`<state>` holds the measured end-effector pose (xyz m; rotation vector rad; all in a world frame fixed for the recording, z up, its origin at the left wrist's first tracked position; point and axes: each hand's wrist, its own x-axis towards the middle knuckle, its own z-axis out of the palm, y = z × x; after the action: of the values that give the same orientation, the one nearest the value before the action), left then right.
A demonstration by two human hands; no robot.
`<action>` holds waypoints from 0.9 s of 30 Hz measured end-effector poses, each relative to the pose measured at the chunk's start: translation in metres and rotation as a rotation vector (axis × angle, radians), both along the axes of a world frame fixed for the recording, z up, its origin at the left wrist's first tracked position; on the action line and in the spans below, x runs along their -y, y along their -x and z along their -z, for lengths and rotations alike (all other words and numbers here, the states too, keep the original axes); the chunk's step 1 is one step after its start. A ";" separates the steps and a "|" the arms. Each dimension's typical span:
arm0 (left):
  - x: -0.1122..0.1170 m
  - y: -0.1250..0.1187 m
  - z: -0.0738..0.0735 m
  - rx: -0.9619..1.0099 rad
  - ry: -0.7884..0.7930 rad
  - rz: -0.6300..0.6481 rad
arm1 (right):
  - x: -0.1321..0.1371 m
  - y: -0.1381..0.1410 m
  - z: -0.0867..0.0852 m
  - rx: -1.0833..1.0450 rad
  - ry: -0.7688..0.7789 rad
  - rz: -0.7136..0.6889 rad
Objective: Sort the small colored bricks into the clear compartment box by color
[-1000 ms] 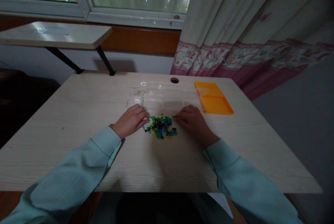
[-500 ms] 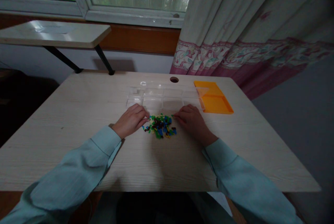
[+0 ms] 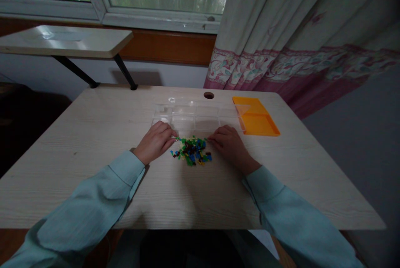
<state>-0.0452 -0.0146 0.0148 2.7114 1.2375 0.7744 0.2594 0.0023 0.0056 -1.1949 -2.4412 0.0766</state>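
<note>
A small heap of tiny coloured pieces (image 3: 191, 151), green, blue, brown and yellow, lies on the pale wooden table (image 3: 93, 134). My left hand (image 3: 155, 141) rests at the heap's left edge with its fingers curled and the tips pinched at a green piece. My right hand (image 3: 229, 142) sits at the heap's right edge, fingers bent down, fingertips touching the pieces. Just behind the heap stands a clear plastic divided box (image 3: 193, 116). Whether either hand holds a piece is too small to see.
An orange lid (image 3: 255, 117) lies to the right of the clear box. A cable hole (image 3: 208, 95) is in the table near its far edge. A second small table (image 3: 65, 41) stands by the window, and a curtain (image 3: 296, 43) hangs at the right.
My left hand has shifted slightly forward along the heap's upper left edge. My right hand has hardly moved.
</note>
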 end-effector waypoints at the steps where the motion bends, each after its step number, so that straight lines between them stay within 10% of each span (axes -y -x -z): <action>1: 0.000 0.000 -0.001 0.004 -0.010 -0.012 | 0.000 0.001 0.000 -0.002 -0.006 0.000; 15: -0.016 -0.027 -0.003 0.068 -0.168 -0.344 | -0.015 0.067 -0.007 -0.152 -0.173 0.145; 27: -0.009 -0.012 -0.004 0.115 -0.170 -0.253 | -0.013 0.051 -0.012 -0.191 -0.180 0.134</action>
<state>-0.0328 -0.0058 0.0189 2.6201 1.5741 1.0936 0.2087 0.0153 0.0171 -1.2087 -2.1489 -0.0644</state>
